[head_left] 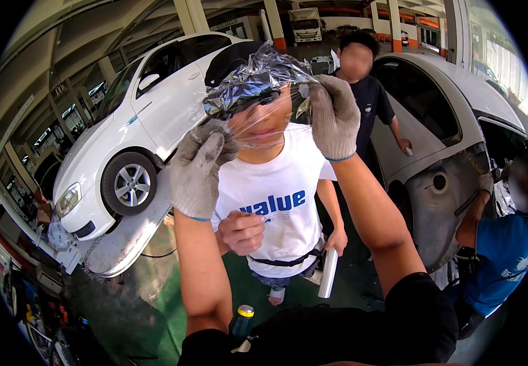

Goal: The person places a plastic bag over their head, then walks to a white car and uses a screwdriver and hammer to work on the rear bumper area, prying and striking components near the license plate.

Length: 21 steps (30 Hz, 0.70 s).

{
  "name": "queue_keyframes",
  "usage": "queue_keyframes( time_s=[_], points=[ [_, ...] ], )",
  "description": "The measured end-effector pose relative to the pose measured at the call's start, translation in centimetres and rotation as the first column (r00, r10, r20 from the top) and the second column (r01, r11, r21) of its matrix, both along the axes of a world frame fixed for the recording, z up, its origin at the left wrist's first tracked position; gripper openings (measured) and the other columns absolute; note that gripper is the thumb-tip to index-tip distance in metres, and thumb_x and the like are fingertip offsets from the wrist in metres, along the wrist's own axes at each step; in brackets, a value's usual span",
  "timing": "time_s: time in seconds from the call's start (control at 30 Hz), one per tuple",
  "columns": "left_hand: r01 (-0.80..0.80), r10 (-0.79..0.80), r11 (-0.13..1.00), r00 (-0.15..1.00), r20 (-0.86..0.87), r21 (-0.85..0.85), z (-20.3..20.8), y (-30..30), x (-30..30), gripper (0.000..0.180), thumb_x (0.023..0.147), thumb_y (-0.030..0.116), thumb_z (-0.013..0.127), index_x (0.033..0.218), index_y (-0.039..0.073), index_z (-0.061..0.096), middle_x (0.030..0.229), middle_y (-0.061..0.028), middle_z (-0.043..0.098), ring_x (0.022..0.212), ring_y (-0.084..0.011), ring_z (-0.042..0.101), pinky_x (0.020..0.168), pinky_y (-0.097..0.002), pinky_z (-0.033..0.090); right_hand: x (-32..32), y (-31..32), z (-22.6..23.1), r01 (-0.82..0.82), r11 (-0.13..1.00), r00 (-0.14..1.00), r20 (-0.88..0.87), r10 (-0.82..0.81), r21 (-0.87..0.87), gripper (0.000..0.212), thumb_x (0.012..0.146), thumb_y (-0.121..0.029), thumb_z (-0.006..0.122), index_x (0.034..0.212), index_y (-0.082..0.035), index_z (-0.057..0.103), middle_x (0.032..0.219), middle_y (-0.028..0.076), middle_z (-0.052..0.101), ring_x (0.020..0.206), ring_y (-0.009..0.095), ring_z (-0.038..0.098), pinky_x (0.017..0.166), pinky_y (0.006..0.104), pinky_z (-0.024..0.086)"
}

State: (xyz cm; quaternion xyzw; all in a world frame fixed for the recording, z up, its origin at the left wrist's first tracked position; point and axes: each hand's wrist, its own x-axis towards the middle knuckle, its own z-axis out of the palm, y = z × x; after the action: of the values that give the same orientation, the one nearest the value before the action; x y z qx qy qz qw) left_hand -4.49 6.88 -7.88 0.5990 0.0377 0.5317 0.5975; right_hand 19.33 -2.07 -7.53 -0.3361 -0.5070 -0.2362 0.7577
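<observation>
Thin, shiny plastic wrap (249,79) lies crumpled over the dark headgear (230,60) of a person in a white T-shirt (270,183) standing right in front of me. My left hand (200,168), in a grey work glove, pinches the wrap's left edge. On the other side my right hand (335,116), gloved the same way, grips the right edge beside that person's head. Between my hands the sheet is stretched across the person's face. A roll of plastic wrap (328,273) hangs in the person's lowered hand at the right; their other hand is raised at chest height.
A white car (154,104) stands on a lift platform (148,229) at the left. At the right, a person in a blue shirt (502,250) works by a stripped grey car body (435,183). Another person in black (367,100) stands behind. A dark bottle-like object (244,318) is near my chest.
</observation>
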Motion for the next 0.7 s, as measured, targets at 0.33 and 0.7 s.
queue_keyframes(
  time_s=[0.33, 0.7],
  points=[
    [-0.342, 0.337, 0.927, 0.94, 0.062, 0.153, -0.6, 1.3, 2.2, 0.025, 0.111, 0.026, 0.06, 0.117, 0.001, 0.063, 0.099, -0.0099, 0.072, 0.084, -0.0163, 0.069, 0.075, -0.0311, 0.056, 0.9, 1.3, -0.4, -0.016, 1.0, 1.0, -0.013, 0.015, -0.018, 0.017, 0.102, -0.006, 0.067, 0.118, -0.001, 0.068, 0.095, 0.009, 0.073, 0.075, 0.011, 0.067, 0.07, 0.0262, 0.056],
    [-0.527, 0.505, 0.831, 0.849, 0.156, 0.178, 1.5, 2.7, 4.1, 0.029, 0.112, 0.025, 0.056, 0.119, -0.002, 0.064, 0.112, -0.0089, 0.07, 0.095, -0.0136, 0.066, 0.084, -0.0296, 0.056, 1.0, 3.0, 3.3, -0.016, 1.0, 0.997, 0.073, 0.014, 0.024, 0.016, 0.101, -0.008, 0.07, 0.116, -0.001, 0.069, 0.096, 0.009, 0.072, 0.072, 0.013, 0.067, 0.069, 0.0273, 0.055]
  ],
)
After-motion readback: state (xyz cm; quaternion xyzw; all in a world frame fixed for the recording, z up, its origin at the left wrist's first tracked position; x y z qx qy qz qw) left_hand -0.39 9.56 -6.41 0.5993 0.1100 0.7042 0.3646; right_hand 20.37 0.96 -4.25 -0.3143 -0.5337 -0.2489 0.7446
